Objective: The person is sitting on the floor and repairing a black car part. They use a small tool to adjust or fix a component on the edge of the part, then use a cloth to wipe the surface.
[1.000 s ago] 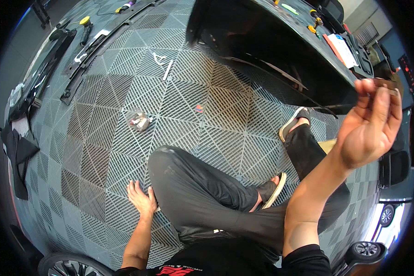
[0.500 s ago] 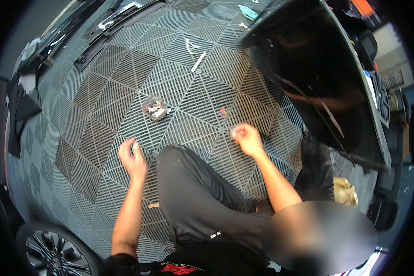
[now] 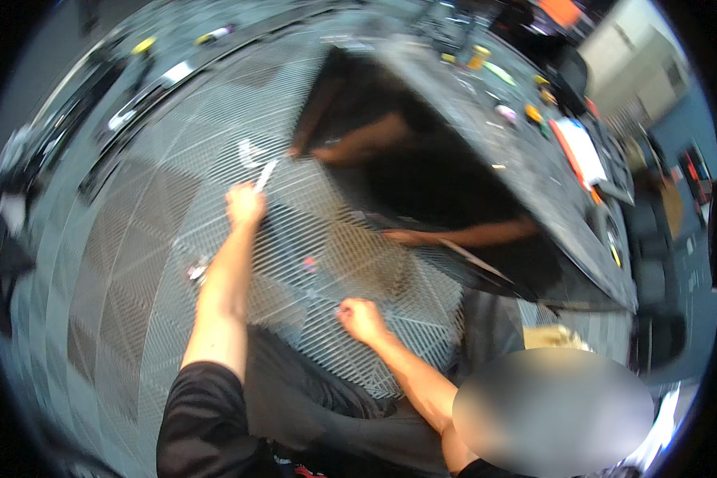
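My left hand [image 3: 245, 205] reaches far forward, its fingers curled at the near end of a thin white strip [image 3: 266, 174]. Motion blurs the grip, but the strip end appears to be between the fingers. Just beyond lie curled white scraps [image 3: 252, 152]. My right hand [image 3: 362, 320] is closed in a pinch above the floor mat, near my bent legs; what it holds is too small to make out. A small red and blue piece [image 3: 310, 264] lies between the hands. Beside my left forearm shows a clear bag of scraps [image 3: 197, 272], partly hidden by the arm.
A large glossy black panel [image 3: 406, 151] stands tilted on the right, mirroring my arms. Its grey top edge [image 3: 454, 95] has bottles and tools around it. Long dark trim pieces [image 3: 159, 88] lie at the far left. Dark grey slatted tiles [image 3: 135, 239] cover the floor.
My left hand has moved from beside my knee forward to the white strip. The view has turned toward the right, so the panel takes up more of the middle. The right hand stays pinched.
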The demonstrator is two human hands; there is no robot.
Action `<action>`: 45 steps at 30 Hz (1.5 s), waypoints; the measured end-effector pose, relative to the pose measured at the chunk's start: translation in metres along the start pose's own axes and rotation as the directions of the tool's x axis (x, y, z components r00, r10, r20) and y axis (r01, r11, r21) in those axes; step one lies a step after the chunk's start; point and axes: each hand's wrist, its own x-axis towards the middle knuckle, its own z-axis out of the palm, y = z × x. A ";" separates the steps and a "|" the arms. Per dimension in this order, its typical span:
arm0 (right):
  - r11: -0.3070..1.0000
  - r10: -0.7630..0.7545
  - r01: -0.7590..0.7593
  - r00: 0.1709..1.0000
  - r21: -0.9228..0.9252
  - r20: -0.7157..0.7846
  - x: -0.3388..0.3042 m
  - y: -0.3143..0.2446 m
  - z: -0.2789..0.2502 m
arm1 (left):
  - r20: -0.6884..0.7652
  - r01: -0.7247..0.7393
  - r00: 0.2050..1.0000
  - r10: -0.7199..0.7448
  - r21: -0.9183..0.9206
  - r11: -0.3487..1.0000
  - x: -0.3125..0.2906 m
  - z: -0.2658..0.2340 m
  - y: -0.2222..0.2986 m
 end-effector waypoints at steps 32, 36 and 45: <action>0.785 0.110 0.272 0.823 0.557 -0.557 -0.247 -0.033 -0.262 | 0.493 0.365 0.542 0.680 -0.868 0.337 -0.420 -0.106 0.210; 0.689 0.099 0.467 0.696 0.553 -0.711 -0.249 0.048 -0.282 | 0.531 0.699 0.399 0.747 -0.704 0.127 -0.420 -0.117 0.290; 0.818 -0.003 0.400 0.723 0.414 -0.691 -0.219 0.072 -0.287 | 0.476 0.796 0.424 0.770 -0.602 -0.066 -0.413 -0.112 0.320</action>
